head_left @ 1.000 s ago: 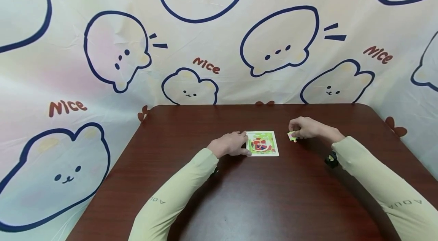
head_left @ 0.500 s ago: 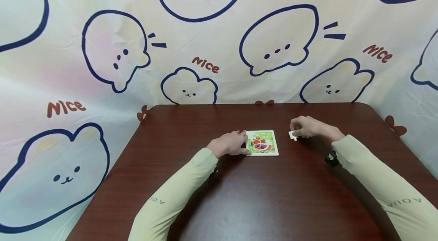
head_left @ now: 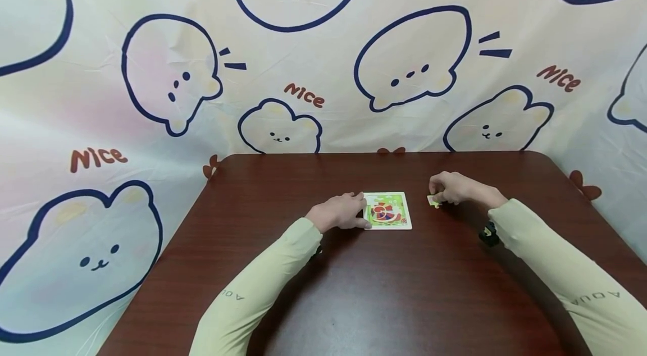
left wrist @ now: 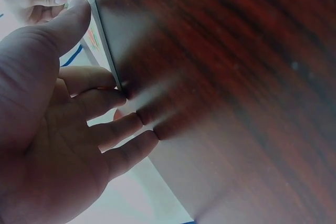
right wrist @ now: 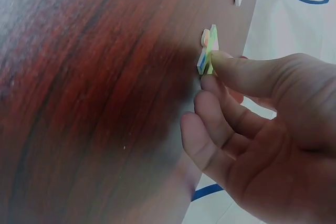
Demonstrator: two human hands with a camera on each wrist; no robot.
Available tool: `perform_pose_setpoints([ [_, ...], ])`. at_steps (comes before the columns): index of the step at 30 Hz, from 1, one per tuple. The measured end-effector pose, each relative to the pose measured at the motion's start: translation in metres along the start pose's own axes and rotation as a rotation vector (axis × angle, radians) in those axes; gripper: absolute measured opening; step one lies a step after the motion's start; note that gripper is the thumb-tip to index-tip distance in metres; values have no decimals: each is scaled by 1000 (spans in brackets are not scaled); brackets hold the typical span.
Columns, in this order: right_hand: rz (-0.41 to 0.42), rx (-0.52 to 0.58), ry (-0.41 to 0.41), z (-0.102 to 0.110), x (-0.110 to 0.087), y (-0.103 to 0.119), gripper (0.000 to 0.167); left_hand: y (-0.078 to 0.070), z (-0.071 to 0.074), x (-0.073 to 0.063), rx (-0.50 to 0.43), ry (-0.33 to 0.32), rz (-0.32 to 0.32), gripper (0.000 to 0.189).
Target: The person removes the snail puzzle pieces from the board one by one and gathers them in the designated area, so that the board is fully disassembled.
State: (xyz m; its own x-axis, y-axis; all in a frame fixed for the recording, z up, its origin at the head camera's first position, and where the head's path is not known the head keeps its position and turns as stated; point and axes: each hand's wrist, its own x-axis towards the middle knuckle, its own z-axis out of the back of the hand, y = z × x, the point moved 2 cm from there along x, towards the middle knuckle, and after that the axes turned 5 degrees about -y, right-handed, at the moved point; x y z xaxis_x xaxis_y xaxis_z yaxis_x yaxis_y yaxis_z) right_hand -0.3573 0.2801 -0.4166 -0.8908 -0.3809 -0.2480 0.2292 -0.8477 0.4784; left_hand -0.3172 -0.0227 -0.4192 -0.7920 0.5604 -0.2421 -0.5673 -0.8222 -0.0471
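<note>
In the head view a square jigsaw puzzle (head_left: 387,214) with a white border, green ground and red picture lies flat on the table. My left hand (head_left: 340,213) rests at its left side, fingers fairly straight. In the left wrist view the thumb and index finger touch the edge of the puzzle board (left wrist: 97,30), the other fingertips on the tabletop. To the right, apart from the board, my right hand (head_left: 455,187) pinches a small green-and-yellow puzzle piece (head_left: 433,202). In the right wrist view the piece (right wrist: 207,51) stands tilted between thumb and index finger, close over the table.
The dark red-brown wooden table (head_left: 364,288) has rounded far corners. Behind it hangs a pale cloth backdrop (head_left: 333,64) with blue-outlined cartoon figures. A black wrist device (head_left: 489,234) hangs under the right sleeve.
The puzzle piece in my right hand has changed its tilt and shifted slightly right. My left hand and the board have stayed in place.
</note>
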Motion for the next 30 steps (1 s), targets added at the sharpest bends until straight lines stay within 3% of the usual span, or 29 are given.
perform_pose_setpoints([
  [8,42,-67,-22,4,-1,10,5,1,0,-1,-18,7,3,48],
  [15,99,-68,-24,1,2,28,8,1,1,0,-4,1,-5,49],
  [30,126,-40,-58,-3,8,52,11,0,2,-2,0,4,-9,57],
])
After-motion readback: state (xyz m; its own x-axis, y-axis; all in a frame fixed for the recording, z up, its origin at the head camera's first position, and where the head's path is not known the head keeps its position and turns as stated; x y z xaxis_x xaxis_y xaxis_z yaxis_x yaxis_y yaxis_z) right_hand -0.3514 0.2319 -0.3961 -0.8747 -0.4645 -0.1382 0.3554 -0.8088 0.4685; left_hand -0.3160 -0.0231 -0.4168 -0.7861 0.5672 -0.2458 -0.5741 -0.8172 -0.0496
